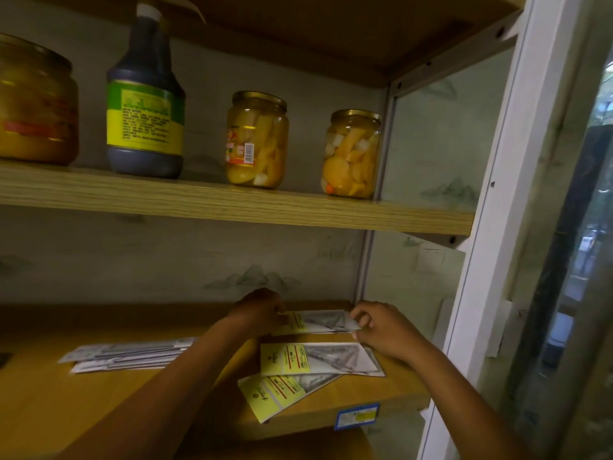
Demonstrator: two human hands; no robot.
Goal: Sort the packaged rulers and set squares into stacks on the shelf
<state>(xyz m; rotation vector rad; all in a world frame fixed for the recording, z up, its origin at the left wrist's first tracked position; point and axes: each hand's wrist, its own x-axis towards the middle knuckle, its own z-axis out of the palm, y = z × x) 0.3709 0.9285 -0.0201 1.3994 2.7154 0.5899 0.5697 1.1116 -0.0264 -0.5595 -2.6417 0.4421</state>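
Nearest on the shelf (66, 403), a yellow-headed set-square pack (282, 391) is seen lying askew, its corner jutting over the front edge close to a blue price tag (356, 416). Just behind it, partly overlapping it, a second pack (318, 358) lies flatter. Well to the left of that second pack, a loose stack of ruler packs (127, 353) is spread in a shallow fan.

Behind the second pack, a third set-square pack (318, 322) is held at both ends. Its yellow end is gripped by the left hand (260, 310), fingers curled over it; its clear end is pinched by the right hand (381, 328) between thumb and fingers (360, 318). Whether it is lifted or resting on the shelf cannot be told.

Several risks can be judged from here. The front pack could be knocked off the shelf by a forearm passing over it, since it already overhangs. The slick sleeves could slide apart if the stack is set down unaligned. The ruler fan could be disturbed by the left arm.

Farther up, on the shelf above, jars (257, 141) and a dark bottle (146, 94) are stood well clear.
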